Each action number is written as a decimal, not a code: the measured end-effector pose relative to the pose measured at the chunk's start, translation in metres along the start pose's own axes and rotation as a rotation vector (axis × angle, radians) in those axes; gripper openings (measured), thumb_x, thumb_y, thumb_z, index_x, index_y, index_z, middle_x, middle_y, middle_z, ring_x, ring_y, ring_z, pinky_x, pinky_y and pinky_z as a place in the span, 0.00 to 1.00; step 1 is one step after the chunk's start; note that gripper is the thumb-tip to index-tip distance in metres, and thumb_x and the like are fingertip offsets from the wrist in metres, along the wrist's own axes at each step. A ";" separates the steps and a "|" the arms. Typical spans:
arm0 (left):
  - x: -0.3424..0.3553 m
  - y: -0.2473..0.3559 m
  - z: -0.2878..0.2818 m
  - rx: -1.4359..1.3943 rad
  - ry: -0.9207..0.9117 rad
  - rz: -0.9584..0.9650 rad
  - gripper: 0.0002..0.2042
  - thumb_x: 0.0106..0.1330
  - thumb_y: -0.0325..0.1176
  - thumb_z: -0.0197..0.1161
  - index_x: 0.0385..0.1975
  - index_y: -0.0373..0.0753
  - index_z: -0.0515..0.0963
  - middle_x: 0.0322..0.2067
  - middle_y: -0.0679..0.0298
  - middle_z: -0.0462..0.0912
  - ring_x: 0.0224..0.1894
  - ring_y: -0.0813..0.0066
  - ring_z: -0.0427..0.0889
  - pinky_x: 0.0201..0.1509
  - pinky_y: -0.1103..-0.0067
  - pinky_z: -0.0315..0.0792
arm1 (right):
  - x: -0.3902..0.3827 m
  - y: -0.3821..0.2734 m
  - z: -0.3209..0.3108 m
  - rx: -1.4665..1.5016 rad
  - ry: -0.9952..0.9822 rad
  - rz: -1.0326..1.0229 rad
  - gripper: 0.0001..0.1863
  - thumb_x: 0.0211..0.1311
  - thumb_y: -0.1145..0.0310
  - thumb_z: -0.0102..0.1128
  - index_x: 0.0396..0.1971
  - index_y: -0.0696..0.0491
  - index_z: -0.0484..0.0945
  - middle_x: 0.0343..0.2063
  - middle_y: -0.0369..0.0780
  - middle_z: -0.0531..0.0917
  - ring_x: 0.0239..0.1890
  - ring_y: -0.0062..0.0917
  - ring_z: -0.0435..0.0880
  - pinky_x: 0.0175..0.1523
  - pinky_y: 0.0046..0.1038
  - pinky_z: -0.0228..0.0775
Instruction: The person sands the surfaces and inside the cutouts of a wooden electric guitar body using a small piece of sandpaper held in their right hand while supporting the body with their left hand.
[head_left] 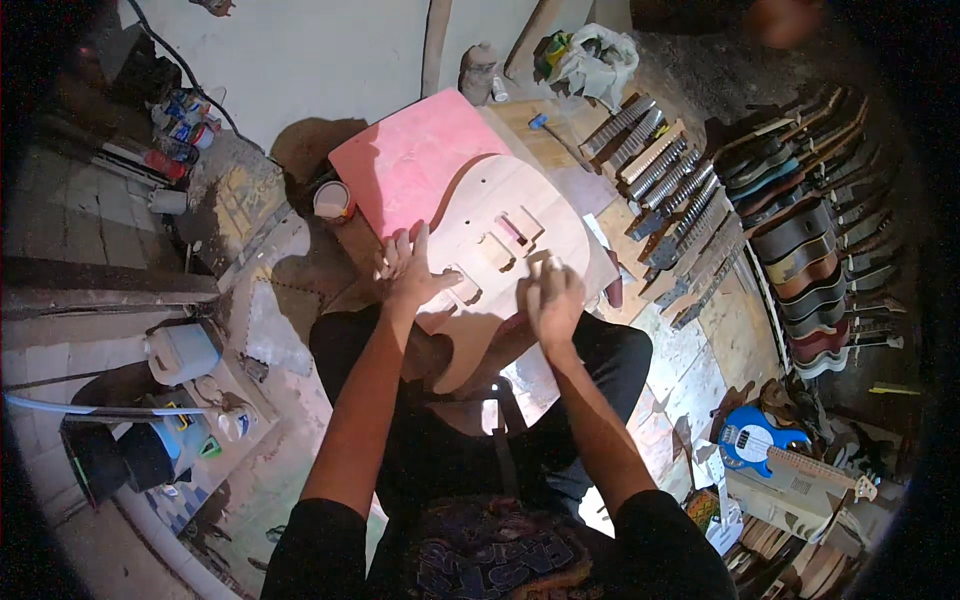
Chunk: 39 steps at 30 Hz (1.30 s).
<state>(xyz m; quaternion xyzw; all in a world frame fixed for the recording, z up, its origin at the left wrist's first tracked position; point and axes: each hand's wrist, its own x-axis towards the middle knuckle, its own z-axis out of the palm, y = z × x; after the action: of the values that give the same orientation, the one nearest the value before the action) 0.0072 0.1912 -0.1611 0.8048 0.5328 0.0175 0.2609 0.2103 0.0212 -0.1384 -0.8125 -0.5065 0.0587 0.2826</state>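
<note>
An unfinished pale wooden electric guitar body (470,225) lies over my lap, with several cut-out cavities and small holes in its face. Its far part rests over a pink board (420,135). My left hand (408,272) lies on the body's left side with fingers spread, the thumb near one cavity. On the right half of the face, my right hand (555,305) presses down with its fingers curled together. Whatever may be under those fingers is hidden.
Several guitar necks (690,215) lie in a row at the right, beside a rack of guitar bodies (800,260). A blue bass guitar (765,440) rests at lower right. A blue-headed hammer (540,122), a white plastic bag (597,65), an open tin (332,200) and a jug (182,352) stand around.
</note>
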 end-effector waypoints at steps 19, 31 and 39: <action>0.017 0.021 0.004 0.193 -0.101 -0.169 0.57 0.46 0.65 0.76 0.74 0.46 0.54 0.70 0.39 0.56 0.74 0.37 0.53 0.71 0.41 0.46 | -0.047 -0.003 0.048 0.055 -0.474 0.032 0.30 0.64 0.64 0.62 0.66 0.51 0.70 0.55 0.49 0.79 0.55 0.44 0.79 0.63 0.46 0.69; 0.022 0.029 0.014 0.172 -0.063 -0.143 0.59 0.42 0.63 0.80 0.72 0.43 0.55 0.70 0.36 0.55 0.73 0.33 0.52 0.71 0.39 0.45 | -0.085 0.061 0.104 0.074 -0.164 -0.022 0.18 0.68 0.64 0.59 0.54 0.55 0.79 0.49 0.46 0.82 0.55 0.41 0.79 0.64 0.41 0.66; 0.012 0.028 -0.011 0.118 -0.078 -0.188 0.57 0.42 0.62 0.80 0.71 0.43 0.56 0.70 0.41 0.56 0.74 0.38 0.53 0.72 0.42 0.47 | 0.060 0.010 -0.026 0.121 0.047 -0.192 0.14 0.62 0.68 0.66 0.47 0.56 0.83 0.35 0.49 0.82 0.38 0.46 0.80 0.47 0.41 0.72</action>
<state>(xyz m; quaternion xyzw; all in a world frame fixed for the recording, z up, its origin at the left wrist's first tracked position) 0.0322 0.1976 -0.1420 0.7655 0.5954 -0.0698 0.2339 0.2565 0.0589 -0.1107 -0.7427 -0.5709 0.0425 0.3475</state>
